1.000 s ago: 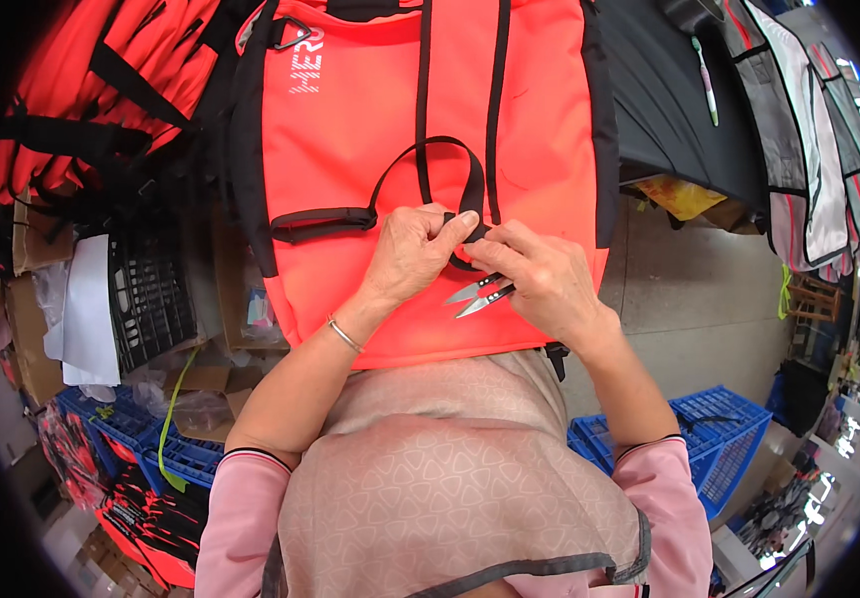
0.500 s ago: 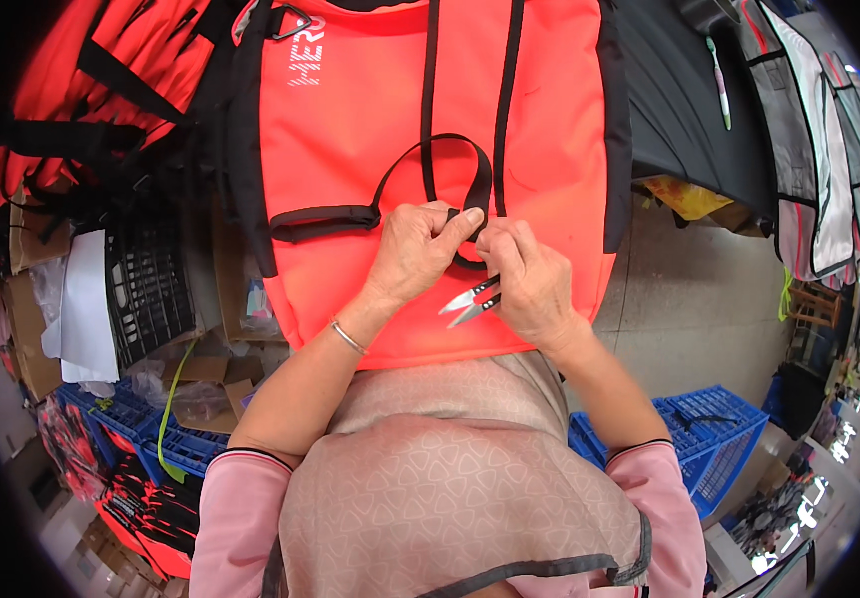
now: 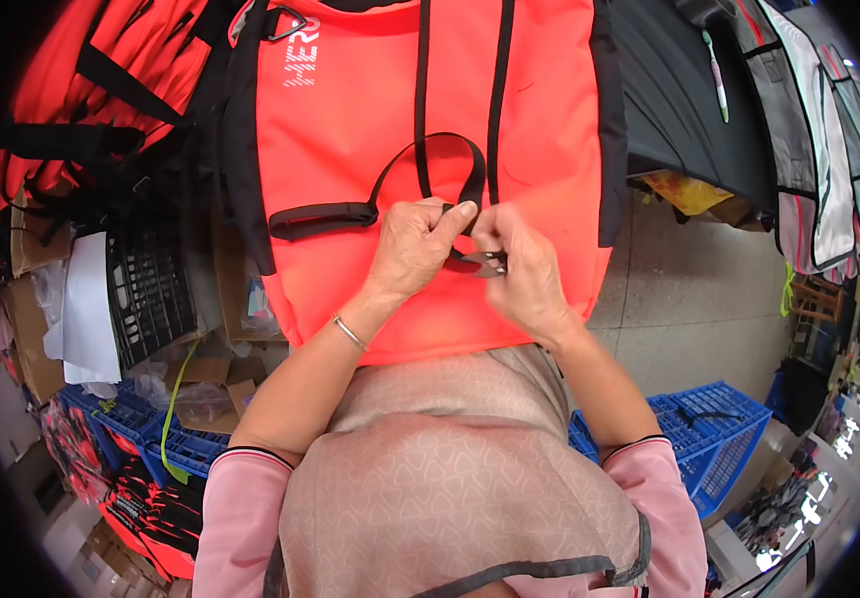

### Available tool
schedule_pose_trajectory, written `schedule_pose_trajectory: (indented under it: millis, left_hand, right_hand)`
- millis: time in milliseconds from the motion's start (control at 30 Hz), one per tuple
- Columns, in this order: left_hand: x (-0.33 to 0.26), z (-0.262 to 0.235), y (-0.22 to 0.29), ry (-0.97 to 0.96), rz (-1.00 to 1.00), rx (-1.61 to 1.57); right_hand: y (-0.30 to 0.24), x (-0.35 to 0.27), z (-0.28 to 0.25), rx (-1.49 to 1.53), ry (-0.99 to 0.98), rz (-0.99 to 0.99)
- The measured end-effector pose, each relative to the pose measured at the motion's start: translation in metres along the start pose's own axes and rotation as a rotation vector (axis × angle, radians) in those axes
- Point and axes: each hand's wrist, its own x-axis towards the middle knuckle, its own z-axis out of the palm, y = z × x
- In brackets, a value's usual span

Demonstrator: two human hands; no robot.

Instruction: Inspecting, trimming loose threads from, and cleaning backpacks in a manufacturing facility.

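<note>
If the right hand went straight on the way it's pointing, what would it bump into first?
Probably the black strap pinched in the left hand, just ahead of the right hand; depth is hard to judge here.

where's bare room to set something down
The red bag is free between its right black trim and black side panel, bar thin dark marks; so is the black cloth between bag and toothbrush. Crowded: the left hand, right hand, snips and black strap on the lower bag, and leftward, a white sheet and black crate.
</note>
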Motion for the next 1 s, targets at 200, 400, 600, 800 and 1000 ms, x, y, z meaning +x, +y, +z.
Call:
schedule_pose_trajectory:
  millis: [200,400,600,800,1000]
  left_hand:
    - [0.004,-0.008,0.007,-0.078,-0.079,0.078]
    - [0.000,-0.006,0.007,-0.073,0.000,0.031]
    - [-0.003,-0.009,0.011,-0.111,0.018,0.005]
    - [-0.005,-0.011,0.016,-0.124,-0.020,0.054]
    - [-0.005,-0.009,0.020,-0.111,0.020,0.053]
  right_hand:
    - [-0.039,-0.038,-0.002,0.717,-0.501,0.159]
    - [-0.028,-0.040,-0.037,0.186,-0.141,0.151]
    - [-0.028,-0.023,-0.059,-0.242,0.074,-0.142]
    - [-0.034,-0.013,-0.066,-0.647,0.092,-0.252]
    - [-0.022,-0.007,-0.053,-0.379,-0.030,-0.335]
